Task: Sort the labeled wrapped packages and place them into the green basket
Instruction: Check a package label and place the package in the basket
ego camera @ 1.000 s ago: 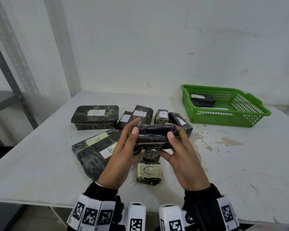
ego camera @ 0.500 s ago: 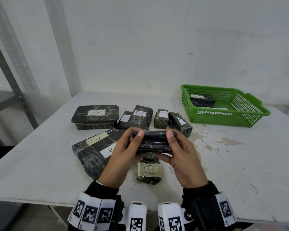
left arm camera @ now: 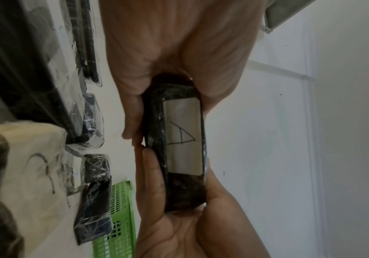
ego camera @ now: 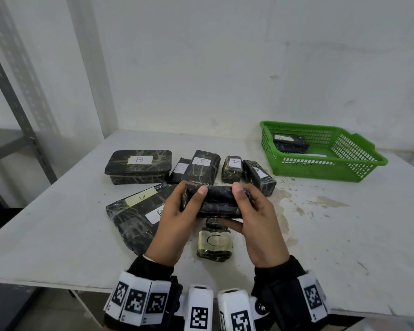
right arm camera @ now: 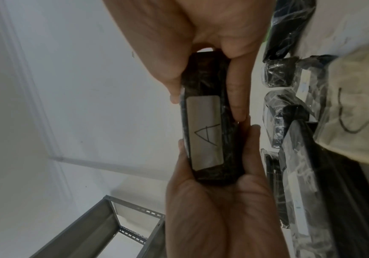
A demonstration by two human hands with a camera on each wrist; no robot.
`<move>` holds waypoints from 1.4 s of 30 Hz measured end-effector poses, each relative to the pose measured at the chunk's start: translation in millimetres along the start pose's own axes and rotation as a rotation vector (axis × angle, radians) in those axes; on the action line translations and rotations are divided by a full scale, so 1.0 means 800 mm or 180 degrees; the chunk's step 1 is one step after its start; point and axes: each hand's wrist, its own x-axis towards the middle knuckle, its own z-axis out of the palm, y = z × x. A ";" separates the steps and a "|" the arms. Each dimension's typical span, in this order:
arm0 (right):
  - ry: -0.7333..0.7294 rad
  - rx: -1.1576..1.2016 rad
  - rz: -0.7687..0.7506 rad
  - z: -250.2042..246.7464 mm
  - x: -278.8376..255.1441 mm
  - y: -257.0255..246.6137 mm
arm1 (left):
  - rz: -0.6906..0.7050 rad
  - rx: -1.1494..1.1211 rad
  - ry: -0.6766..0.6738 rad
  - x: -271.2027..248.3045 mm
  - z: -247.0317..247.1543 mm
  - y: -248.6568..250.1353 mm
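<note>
Fingers [ego camera: 202, 191] of both hands are curled round one dark wrapped package [ego camera: 215, 201], the left hand [ego camera: 175, 220] gripping its left end and the right hand [ego camera: 256, 218] its right end, thumbs on top and the other fingers underneath. It is held above the desk [ego camera: 344, 235], over the cluster of other packages, with its long axis running left to right across the person's front. Both wrist views show a white label [left arm camera: 183, 136] marked A on the face turned away from the head camera.

The green basket [ego camera: 359, 161] stands at the far right of the desk, well apart from the hands, with a wrapped package already in it. From the held package it lies to the right and farther back, so the right hand is the nearer one. My judgement is that the coming move turns on this: the left hand would let go and the right would carry the package rightward and away, its long axis roughly matching the basket's longer side.
</note>
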 end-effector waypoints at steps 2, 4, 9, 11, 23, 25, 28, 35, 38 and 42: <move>-0.0075 0.0103 0.0132 0.001 -0.003 -0.002 | 0.0027 0.0099 -0.0007 0.000 0.000 0.000; -0.0110 0.0062 0.0111 0.003 -0.005 -0.005 | 0.0029 0.0136 -0.0016 0.000 0.001 0.001; 0.0187 0.0019 -0.0238 0.004 -0.005 -0.003 | -0.0097 -0.0125 -0.0191 -0.004 -0.001 0.000; 0.0182 -0.0001 -0.0208 0.005 -0.005 -0.001 | -0.0164 -0.0203 -0.0234 -0.004 -0.004 0.000; -0.0048 0.0030 -0.0114 -0.001 -0.008 -0.008 | -0.0228 -0.0281 -0.0342 -0.011 -0.010 0.007; -0.0104 -0.0001 -0.0071 -0.003 -0.007 -0.009 | -0.0224 -0.0274 -0.0345 -0.010 -0.011 0.007; -0.0365 0.0053 0.0055 -0.006 -0.009 -0.010 | -0.0234 -0.0325 -0.0277 -0.008 -0.012 0.009; -0.0366 0.0044 -0.0031 -0.015 -0.009 -0.009 | -0.0299 -0.0377 -0.0481 -0.008 -0.015 0.013; -0.0428 0.0012 -0.0029 -0.014 -0.009 -0.011 | -0.0289 -0.0412 -0.0446 -0.006 -0.016 0.014; -0.0555 0.0161 0.0040 -0.014 -0.007 -0.011 | -0.0265 -0.0356 -0.0356 -0.004 -0.014 0.016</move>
